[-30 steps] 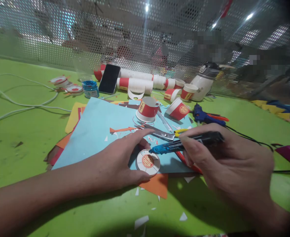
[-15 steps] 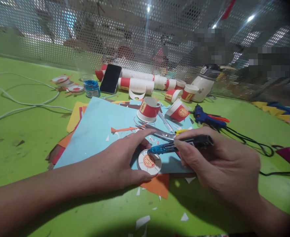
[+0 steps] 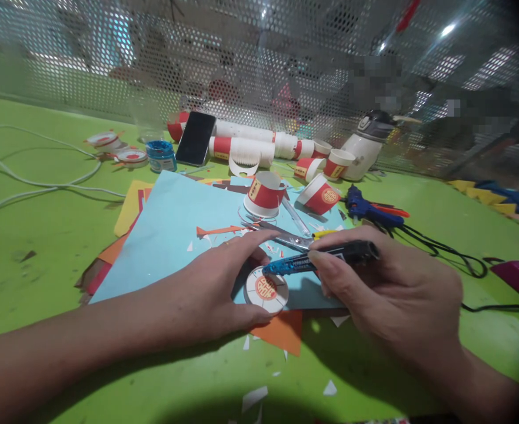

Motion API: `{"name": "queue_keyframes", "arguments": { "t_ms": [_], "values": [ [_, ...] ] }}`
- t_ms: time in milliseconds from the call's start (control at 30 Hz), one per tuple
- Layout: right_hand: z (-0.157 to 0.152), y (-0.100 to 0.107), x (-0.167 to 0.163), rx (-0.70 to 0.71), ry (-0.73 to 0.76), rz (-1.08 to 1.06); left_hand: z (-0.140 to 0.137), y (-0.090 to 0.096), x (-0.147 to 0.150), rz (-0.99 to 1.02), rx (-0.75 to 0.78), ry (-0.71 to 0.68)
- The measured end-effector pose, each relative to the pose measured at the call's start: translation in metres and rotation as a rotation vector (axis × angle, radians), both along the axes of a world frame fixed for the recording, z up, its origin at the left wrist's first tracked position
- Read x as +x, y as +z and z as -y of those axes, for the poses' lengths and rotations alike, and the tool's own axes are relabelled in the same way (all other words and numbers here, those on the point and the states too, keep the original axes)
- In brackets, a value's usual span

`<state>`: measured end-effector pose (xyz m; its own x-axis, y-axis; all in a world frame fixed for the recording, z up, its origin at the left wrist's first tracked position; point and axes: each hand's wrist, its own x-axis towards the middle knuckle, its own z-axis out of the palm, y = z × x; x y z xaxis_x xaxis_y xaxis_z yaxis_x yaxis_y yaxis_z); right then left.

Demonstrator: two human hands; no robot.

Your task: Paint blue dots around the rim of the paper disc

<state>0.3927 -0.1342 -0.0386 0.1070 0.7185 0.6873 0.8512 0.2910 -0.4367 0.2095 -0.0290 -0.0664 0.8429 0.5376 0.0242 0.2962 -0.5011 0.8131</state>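
Between thumb and fingers, my left hand (image 3: 215, 288) grips a round white disc (image 3: 254, 295) with an orange printed emblem and thin dark lines running outward from it. The disc rests near the front edge of a light blue paper sheet (image 3: 153, 247). My right hand (image 3: 396, 306) is closed around a black permanent marker (image 3: 352, 253), whose front end is smeared with blue paint. Its tip touches the disc's upper edge, or is very close to it. Just behind the marker lie open scissors (image 3: 292, 240), partly hidden by my right hand.
Red-and-white paper cups (image 3: 263, 197) stand and lie behind the sheet. A blue paint jar (image 3: 161, 156) and a phone (image 3: 195, 138) are at the back. A blue glue gun (image 3: 372, 211) with a black cord lies right; a white cable (image 3: 43, 188) loops left. Paper scraps (image 3: 255, 397) litter the front.
The view has shifted very slightly. Both hands keep their hold, and the marker tip stays at the disc's upper edge.
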Motion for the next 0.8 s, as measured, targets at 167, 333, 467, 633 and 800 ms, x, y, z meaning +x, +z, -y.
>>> {"name": "queue_keyframes", "arguments": {
  "t_ms": [167,333,467,633,800],
  "values": [
    [-0.0011,-0.002,0.0003,0.008,-0.001,0.0,0.0012,-0.0001,0.0,0.001,0.003,0.01],
    [-0.001,-0.0009,-0.0006,-0.003,-0.011,-0.017,0.0006,0.0001,0.0001,-0.011,-0.001,0.012],
    [-0.0003,0.0002,-0.0023,-0.005,-0.033,-0.014,0.0009,0.0005,-0.0001,-0.006,-0.001,-0.004],
    [0.0005,0.0023,-0.0063,0.003,-0.05,0.0,0.0008,0.0021,0.0001,-0.016,0.003,0.004],
    [0.0023,0.0035,-0.0077,-0.022,-0.014,-0.021,-0.0007,0.0035,0.0001,-0.003,-0.012,-0.011]
  ]
}}
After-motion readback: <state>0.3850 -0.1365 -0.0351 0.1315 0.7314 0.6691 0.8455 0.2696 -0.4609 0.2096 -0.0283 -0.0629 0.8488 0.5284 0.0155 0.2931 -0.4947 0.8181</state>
